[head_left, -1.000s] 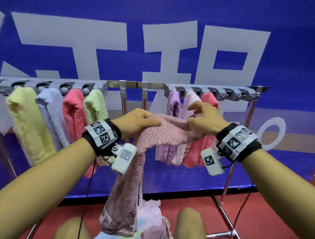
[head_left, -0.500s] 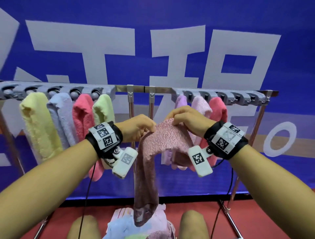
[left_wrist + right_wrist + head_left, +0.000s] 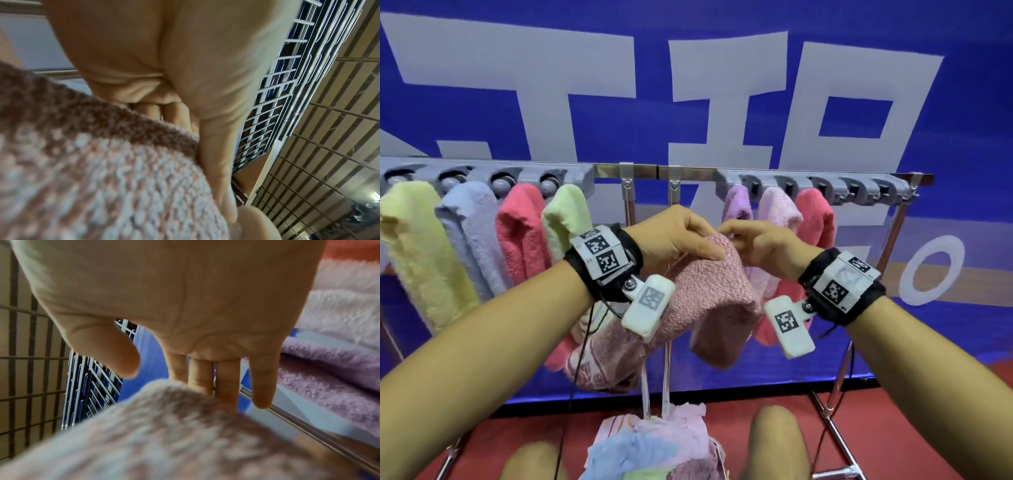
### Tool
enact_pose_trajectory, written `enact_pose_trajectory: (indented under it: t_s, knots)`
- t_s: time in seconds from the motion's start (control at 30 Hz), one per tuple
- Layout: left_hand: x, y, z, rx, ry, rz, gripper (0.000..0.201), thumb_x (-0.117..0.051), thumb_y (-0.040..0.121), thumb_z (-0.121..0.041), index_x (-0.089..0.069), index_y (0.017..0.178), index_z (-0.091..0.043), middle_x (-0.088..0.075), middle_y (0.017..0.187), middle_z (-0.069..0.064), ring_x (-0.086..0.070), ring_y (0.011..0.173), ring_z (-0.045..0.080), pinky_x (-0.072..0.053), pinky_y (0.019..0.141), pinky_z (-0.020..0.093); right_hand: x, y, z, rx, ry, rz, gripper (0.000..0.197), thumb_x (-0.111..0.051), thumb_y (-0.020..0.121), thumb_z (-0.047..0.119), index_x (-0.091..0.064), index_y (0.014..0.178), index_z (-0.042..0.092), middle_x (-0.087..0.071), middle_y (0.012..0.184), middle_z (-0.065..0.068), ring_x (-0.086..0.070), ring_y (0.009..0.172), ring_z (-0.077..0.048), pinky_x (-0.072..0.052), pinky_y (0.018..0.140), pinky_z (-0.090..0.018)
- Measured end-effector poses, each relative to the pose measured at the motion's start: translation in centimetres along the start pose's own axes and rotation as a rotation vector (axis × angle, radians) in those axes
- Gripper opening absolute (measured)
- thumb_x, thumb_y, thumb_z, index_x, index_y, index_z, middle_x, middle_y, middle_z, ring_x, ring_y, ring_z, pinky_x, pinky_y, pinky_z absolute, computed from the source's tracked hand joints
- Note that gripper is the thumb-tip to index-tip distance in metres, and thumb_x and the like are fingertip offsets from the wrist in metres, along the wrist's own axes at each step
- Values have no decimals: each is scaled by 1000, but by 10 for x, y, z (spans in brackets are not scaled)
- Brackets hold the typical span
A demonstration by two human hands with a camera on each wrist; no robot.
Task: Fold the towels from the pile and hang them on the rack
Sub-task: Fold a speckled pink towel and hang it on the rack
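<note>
- Towel [image 3: 709, 291], dusty pink, held up at the middle of the head view in front of the rack [image 3: 688, 171]; both ends hang down, one toward 7 o'clock, one toward 5 o'clock.
- Left hand [image 3: 674, 236] grips the towel's top fold from 9 o'clock; thumb lies along the cloth, fingers curl beneath it, as the left wrist view confirms [image 3: 179, 113].
- Right hand [image 3: 760, 243] is at the fold from 3 o'clock; in the right wrist view its fingers [image 3: 228, 379] run nearly straight with tips against the cloth and the thumb apart. Hold not confirmed.
- Rack carries four hung towels at 9 o'clock: yellow [image 3: 410, 246], blue [image 3: 472, 236], red [image 3: 524, 233], green [image 3: 566, 219].
- Three more hang at 2 o'clock: purple [image 3: 738, 205], light pink [image 3: 779, 212], red [image 3: 816, 216].
- Pile [image 3: 650, 445] of unfolded towels lies at 6 o'clock, between the person's knees.
</note>
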State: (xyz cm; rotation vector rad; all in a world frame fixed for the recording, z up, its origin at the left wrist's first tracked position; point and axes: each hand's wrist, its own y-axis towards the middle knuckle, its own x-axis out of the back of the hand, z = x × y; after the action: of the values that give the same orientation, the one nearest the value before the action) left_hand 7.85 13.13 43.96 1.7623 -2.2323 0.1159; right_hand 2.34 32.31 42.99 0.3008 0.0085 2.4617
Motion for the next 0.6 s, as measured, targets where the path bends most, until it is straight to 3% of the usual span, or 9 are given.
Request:
enact_pose_trajectory:
  t_s: [0.1,0.17,0.23,0.3,0.33,0.43,0.53,0.6]
  knots:
    - [-2,11,-1,15,25,-36,20,-85,61,-8,-72,76,-4,-65,60,6,-60,52,12,-47,51,20,-1,8,0,-16,45,2,64,-56,46,11,-56,108,-4,-67,80,-11,-61,72,-20,-49,65,-25]
    - [-2,15,-1,26,3,-68,21,-81,70,-1,-65,84,1,-60,53,1,-54,42,6,-38,40,13,0,8,0,-30,17,-32,65,-61,49,13,-54,108,-15,-61,85,-17,-59,74,-25,-49,68,-29]
    - [0,19,2,24,-29,-73,31,-83,65,-8,-64,87,1,-60,54,1,-55,43,5,-38,39,13,0,6,1,-44,-54,-76,53,-66,56,13,-54,96,-21,-55,83,-20,-51,71,-30,-43,70,-34]
    - [1,24,5,16,-38,-50,40,-86,55,-23,-66,83,-1,-63,61,3,-59,52,10,-45,46,17,1,3,3,-50,-79,-108,39,-65,64,11,-54,86,-19,-52,78,-19,-47,67,-27,-39,67,-34]
    - [1,26,6,25,-44,-20,40,-84,56,-29,-67,81,-3,-65,66,5,-61,57,12,-48,52,19,4,2,3,-42,-72,-129,45,-65,64,13,-52,87,-24,-53,83,-22,-47,70,-28,-39,69,-35]
    - [1,31,15,128,-140,155,23,-75,81,-25,-72,84,-3,-71,84,11,-66,72,19,-54,68,27,17,1,2,25,32,-225,65,-60,57,14,-47,103,-31,-50,94,-27,-46,80,-32,-41,71,-37]
    - [3,35,23,186,-166,272,24,-70,76,-12,-69,92,6,-67,100,22,-65,86,29,-54,84,34,34,-4,-3,52,111,-278,54,-56,47,12,-52,93,-18,-51,71,-16,-47,64,-22,-41,58,-27]
    - [2,38,24,177,-228,300,18,-64,80,-10,-70,91,3,-68,97,19,-66,84,28,-54,84,34,43,-9,-8,37,113,-273,31,-51,46,8,-54,75,-4,-51,57,-5,-47,54,-15,-39,50,-22]
